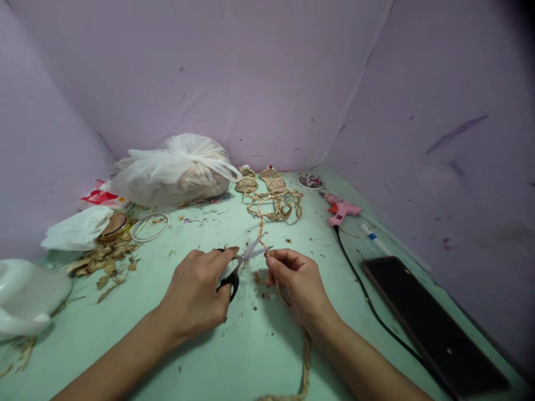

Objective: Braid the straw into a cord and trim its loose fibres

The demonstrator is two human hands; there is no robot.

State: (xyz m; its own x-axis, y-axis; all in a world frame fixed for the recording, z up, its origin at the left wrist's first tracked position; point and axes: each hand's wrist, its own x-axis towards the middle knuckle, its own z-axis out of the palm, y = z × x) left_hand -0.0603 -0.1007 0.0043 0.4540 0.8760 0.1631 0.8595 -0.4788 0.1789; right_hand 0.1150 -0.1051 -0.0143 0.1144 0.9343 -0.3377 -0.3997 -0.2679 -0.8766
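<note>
My left hand point(198, 287) grips a pair of scissors point(243, 258) by its black handles, with the blades spread apart and pointing right. A braided straw cord point(261, 225) passes by the open blades; whether it touches them I cannot tell. My right hand point(296, 281) pinches the cord just right of the blade tips. From under this hand a thicker stretch of braided cord point(306, 362) runs down to the near edge of the view. Farther back, the cord lies in a loose tangle point(278, 206) before two small woven straw pieces point(273, 181).
A pink glue gun point(341, 209) with a black cable and a dark phone-like slab point(430, 323) lie at right, near a white marker point(375, 239). A stuffed plastic bag point(175, 170), a white ring point(150, 227) and dry scraps point(111, 262) lie at left. Purple walls enclose the table.
</note>
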